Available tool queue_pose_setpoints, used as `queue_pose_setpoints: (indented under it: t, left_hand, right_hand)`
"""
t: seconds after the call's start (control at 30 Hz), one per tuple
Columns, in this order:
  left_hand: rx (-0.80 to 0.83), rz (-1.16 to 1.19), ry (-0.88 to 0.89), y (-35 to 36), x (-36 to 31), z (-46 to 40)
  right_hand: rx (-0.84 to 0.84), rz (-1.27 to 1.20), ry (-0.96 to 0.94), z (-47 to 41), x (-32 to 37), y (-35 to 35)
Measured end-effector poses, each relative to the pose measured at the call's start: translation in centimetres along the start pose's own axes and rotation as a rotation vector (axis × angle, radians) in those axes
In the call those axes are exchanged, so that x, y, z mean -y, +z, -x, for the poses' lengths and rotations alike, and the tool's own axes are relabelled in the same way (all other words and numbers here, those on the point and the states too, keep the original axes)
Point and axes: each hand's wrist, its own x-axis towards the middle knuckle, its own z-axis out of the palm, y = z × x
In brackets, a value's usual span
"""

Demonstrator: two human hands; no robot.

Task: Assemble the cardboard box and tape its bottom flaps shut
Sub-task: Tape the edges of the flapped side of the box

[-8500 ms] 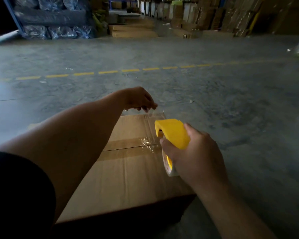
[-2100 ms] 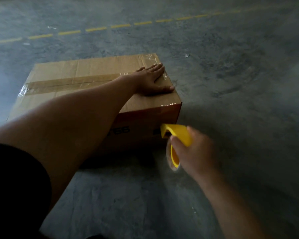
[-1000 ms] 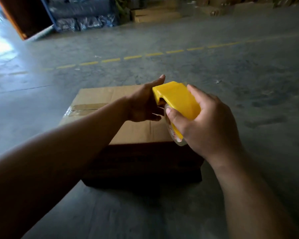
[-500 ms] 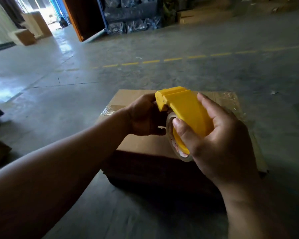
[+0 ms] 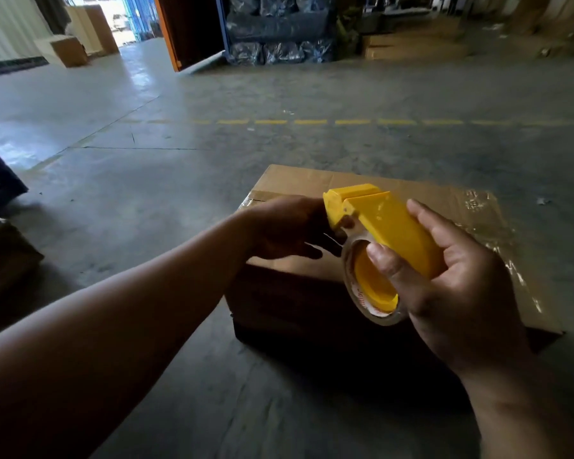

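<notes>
A brown cardboard box (image 5: 312, 183) stands on the concrete floor with clear tape strips across its upturned flaps. Above its near edge my right hand (image 5: 458, 286) grips a yellow tape dispenser (image 5: 388, 223) that carries a roll of clear tape (image 5: 375, 313). My left hand (image 5: 285, 226) is at the dispenser's front end, its fingers curled and pinching the loose tape end (image 5: 332, 241) under the cutter. Both hands hover over the box without touching it.
Open concrete floor with a dashed yellow line (image 5: 312, 121) lies beyond the box. Another carton (image 5: 4, 256) sits at the left edge. Wrapped pallets (image 5: 279, 31), flat cardboard stacks (image 5: 411, 44) and cartons (image 5: 70, 51) by a bright doorway stand far behind.
My left hand left the box top and came up to the dispenser's front. The view swung left, and the box now lies to the right.
</notes>
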Motion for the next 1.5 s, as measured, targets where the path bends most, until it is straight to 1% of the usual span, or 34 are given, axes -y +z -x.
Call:
queue_pose_setpoints:
  t: [0.03, 0.13, 0.17, 0.2, 0.3, 0.37, 0.47, 0.63, 0.73, 0.9, 1.07, 1.3, 1.5]
  left_hand:
    - [-0.073, -0.117, 0.035, -0.8, 0.1, -0.2]
    - [-0.491, -0.685, 0.27, -4.2, 2.2, -0.6]
    - [-0.533, -0.833, 0.323, -5.2, 3.0, -0.5]
    - [-0.501, -0.931, 0.311, -6.0, 3.9, -0.4]
    - [-0.391, -1.059, 0.099, -7.5, 6.1, -0.1]
    - [-0.344, -1.065, 0.021, -8.3, 6.8, -0.2]
    - [-0.25, -1.13, 0.069, -9.0, 8.0, -0.2]
    - [-0.224, -1.172, 0.086, -9.1, 8.2, -0.6]
    - [-0.255, -1.193, 0.074, -8.4, 8.0, -0.5]
    - [-0.322, -1.133, 0.061, -6.7, 8.0, -0.1]
    - [-0.387, -1.108, 0.025, -2.4, 7.7, 1.1]
    - [-0.409, -1.083, 0.015, 4.6, 7.9, 2.2]
    - [-0.395, -1.061, -0.02, 6.4, 7.4, 2.4]
  right_hand:
    - [-0.005, 0.008, 0.008, 0.0, 0.0, 0.2]
    - [-0.03, 0.04, 0.047, 0.1, -0.2, 0.5]
    - [-0.038, 0.054, 0.057, 0.1, -0.4, 0.6]
    - [-0.058, 0.071, 0.064, 0.1, -0.6, 0.8]
    - [-0.164, 0.14, 0.051, -0.4, -1.3, 1.6]
    - [-0.218, 0.204, 0.029, -1.0, -2.4, 2.0]
    - [-0.27, 0.245, 0.024, -1.2, -4.1, 2.1]
    - [-0.347, 0.29, -0.024, -1.2, -5.7, 2.3]
    - [-0.359, 0.328, -0.039, -2.0, -6.0, 2.8]
    - [-0.347, 0.392, -0.094, -3.6, -6.5, 2.5]
    - [-0.323, 0.447, -0.106, -3.8, -7.2, 1.3]
    - [-0.314, 0.406, -0.104, -3.5, -6.8, 0.3]
    - [-0.239, 0.364, -0.104, -3.3, -6.0, 0.5]
